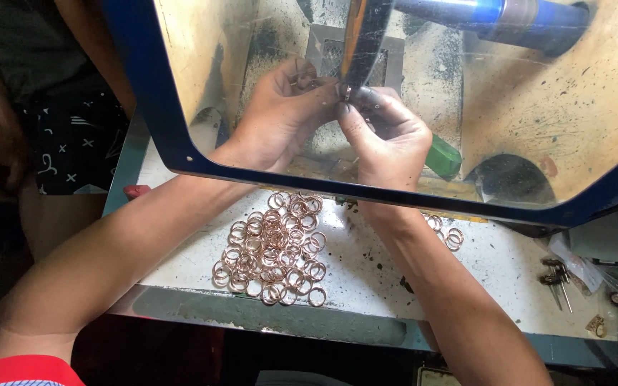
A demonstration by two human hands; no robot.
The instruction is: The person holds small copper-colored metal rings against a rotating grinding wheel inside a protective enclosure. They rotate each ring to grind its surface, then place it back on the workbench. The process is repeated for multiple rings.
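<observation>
Up there, ring (347, 91) between fingertips (342, 109)

Grimy white workbench (366, 268), heap of copper-coloured rings (272, 248) spread on it; few more rings (448, 233), small bits (558, 280) at right

We see no labels, signs or screens. Only poss. packaging: a crumpled clear plastic bag (574, 261) at right edge of the white bench (366, 271), just beside some small metal bits; can't tell what's inside.
</observation>
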